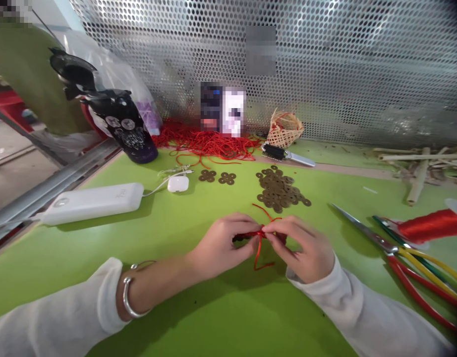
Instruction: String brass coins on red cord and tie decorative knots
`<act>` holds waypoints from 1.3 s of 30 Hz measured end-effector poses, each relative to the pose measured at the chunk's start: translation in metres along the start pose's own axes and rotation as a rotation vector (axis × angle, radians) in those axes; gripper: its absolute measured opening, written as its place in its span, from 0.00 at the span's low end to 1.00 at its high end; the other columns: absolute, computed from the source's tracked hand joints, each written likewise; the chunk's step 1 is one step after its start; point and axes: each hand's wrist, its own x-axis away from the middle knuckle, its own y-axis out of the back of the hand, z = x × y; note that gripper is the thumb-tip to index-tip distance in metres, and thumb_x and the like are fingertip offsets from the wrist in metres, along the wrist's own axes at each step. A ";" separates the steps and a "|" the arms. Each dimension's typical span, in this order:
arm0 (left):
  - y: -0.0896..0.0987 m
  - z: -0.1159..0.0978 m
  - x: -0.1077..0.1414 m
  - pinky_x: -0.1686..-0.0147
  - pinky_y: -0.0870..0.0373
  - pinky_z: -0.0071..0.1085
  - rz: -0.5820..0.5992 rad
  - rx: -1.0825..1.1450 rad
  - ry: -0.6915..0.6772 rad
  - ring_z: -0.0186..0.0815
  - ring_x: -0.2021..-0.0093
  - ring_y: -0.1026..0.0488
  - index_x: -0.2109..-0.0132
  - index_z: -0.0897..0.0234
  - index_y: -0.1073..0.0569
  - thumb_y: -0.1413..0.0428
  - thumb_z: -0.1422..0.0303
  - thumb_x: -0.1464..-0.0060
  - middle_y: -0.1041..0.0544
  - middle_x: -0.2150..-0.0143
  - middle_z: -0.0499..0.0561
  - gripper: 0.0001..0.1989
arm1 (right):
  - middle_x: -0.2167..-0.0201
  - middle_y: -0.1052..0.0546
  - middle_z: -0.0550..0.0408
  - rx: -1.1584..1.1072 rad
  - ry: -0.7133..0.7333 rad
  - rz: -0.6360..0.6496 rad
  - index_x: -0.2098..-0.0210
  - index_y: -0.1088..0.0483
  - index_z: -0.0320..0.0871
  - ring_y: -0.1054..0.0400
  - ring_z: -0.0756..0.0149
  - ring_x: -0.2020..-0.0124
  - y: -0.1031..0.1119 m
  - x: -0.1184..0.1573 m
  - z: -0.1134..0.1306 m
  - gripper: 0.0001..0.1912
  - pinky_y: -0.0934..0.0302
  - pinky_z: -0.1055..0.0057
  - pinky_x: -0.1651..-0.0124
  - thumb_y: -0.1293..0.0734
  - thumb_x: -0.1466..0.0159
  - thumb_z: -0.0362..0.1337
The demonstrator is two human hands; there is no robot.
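Low over the green table, my left hand (224, 245) and my right hand (303, 245) meet fingertip to fingertip. Between them they pinch a red cord (258, 250), with one loose end pointing away from me and another hanging toward me. Something dark lies partly hidden under the left fingers; I cannot make out what it is. Just beyond my hands lies a pile of round coins with holes (276, 188). To its left, coins are laid out in two small clusters, a left cluster (207, 176) and a right cluster (227, 178).
Scissors (390, 248) and a spool of red thread (432, 225) lie at the right. Red cords (213, 146) are heaped at the back beside a hairbrush (288, 155) and a woven basket (286, 128). A power bank (94, 202), earphone case (178, 184) and dark tumbler (126, 126) stand left.
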 end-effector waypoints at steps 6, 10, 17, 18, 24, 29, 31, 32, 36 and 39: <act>-0.001 0.002 0.001 0.62 0.31 0.27 0.037 -0.045 -0.040 0.33 0.63 0.28 0.60 0.66 0.24 0.51 0.74 0.45 0.24 0.64 0.53 0.11 | 0.72 0.27 0.52 0.172 0.193 0.001 0.63 0.28 0.41 0.33 0.70 0.72 0.005 -0.001 -0.001 0.08 0.37 0.72 0.69 0.36 0.40 0.26; -0.001 0.002 0.001 0.62 0.31 0.27 0.042 -0.044 -0.042 0.33 0.63 0.28 0.60 0.67 0.24 0.51 0.73 0.44 0.24 0.64 0.53 0.11 | 0.72 0.26 0.52 0.149 0.217 0.040 0.61 0.28 0.41 0.33 0.71 0.72 0.008 -0.003 -0.004 0.09 0.37 0.74 0.69 0.36 0.40 0.26; 0.000 0.000 0.001 0.61 0.31 0.27 0.078 -0.036 -0.068 0.33 0.62 0.28 0.62 0.67 0.24 0.51 0.73 0.43 0.24 0.63 0.54 0.11 | 0.70 0.28 0.54 0.074 0.218 0.132 0.62 0.32 0.43 0.34 0.71 0.71 0.011 -0.004 -0.007 0.08 0.38 0.74 0.67 0.37 0.40 0.26; 0.000 -0.001 0.001 0.62 0.31 0.27 0.086 -0.040 -0.076 0.33 0.63 0.28 0.62 0.67 0.24 0.51 0.73 0.43 0.24 0.64 0.54 0.11 | 0.70 0.29 0.55 0.052 0.195 0.142 0.63 0.33 0.43 0.35 0.72 0.71 0.010 -0.004 -0.006 0.08 0.38 0.74 0.68 0.38 0.40 0.26; -0.001 -0.003 0.001 0.66 0.32 0.25 0.120 -0.092 -0.070 0.32 0.67 0.30 0.64 0.65 0.24 0.49 0.73 0.47 0.25 0.69 0.52 0.09 | 0.74 0.39 0.59 -0.260 -0.109 0.159 0.70 0.41 0.43 0.44 0.73 0.76 0.001 -0.002 -0.002 0.06 0.45 0.75 0.74 0.42 0.46 0.27; -0.001 -0.002 0.001 0.66 0.32 0.25 0.115 -0.078 -0.048 0.32 0.66 0.29 0.64 0.66 0.23 0.49 0.73 0.47 0.24 0.68 0.52 0.09 | 0.76 0.41 0.60 -0.481 -0.239 0.168 0.73 0.42 0.44 0.47 0.72 0.75 -0.002 -0.003 -0.007 0.03 0.49 0.74 0.73 0.42 0.45 0.30; -0.001 -0.001 0.001 0.64 0.32 0.25 0.110 -0.055 -0.035 0.32 0.65 0.28 0.63 0.66 0.23 0.48 0.73 0.48 0.24 0.66 0.52 0.09 | 0.76 0.40 0.60 -0.610 -0.316 0.124 0.71 0.41 0.44 0.46 0.73 0.75 -0.002 -0.003 -0.010 0.03 0.48 0.74 0.73 0.42 0.43 0.30; -0.001 -0.001 0.001 0.64 0.32 0.25 0.107 -0.045 -0.023 0.32 0.65 0.28 0.63 0.66 0.23 0.47 0.73 0.48 0.24 0.66 0.52 0.09 | 0.76 0.39 0.61 -0.686 -0.356 0.102 0.70 0.40 0.44 0.45 0.73 0.75 -0.001 -0.003 -0.013 0.03 0.47 0.75 0.73 0.41 0.41 0.30; -0.001 -0.001 0.000 0.66 0.33 0.25 0.098 -0.026 0.048 0.32 0.67 0.29 0.64 0.66 0.23 0.47 0.72 0.48 0.24 0.69 0.51 0.08 | 0.75 0.31 0.60 -0.967 -0.542 -0.015 0.68 0.35 0.45 0.37 0.73 0.75 0.001 -0.005 -0.028 0.04 0.42 0.76 0.74 0.34 0.42 0.36; -0.001 -0.003 -0.001 0.69 0.34 0.24 0.084 0.012 0.126 0.30 0.70 0.31 0.66 0.67 0.23 0.47 0.72 0.48 0.25 0.70 0.51 0.08 | 0.76 0.29 0.60 -1.005 -0.746 -0.275 0.69 0.34 0.45 0.35 0.74 0.76 0.003 -0.009 -0.038 0.09 0.40 0.77 0.73 0.30 0.46 0.39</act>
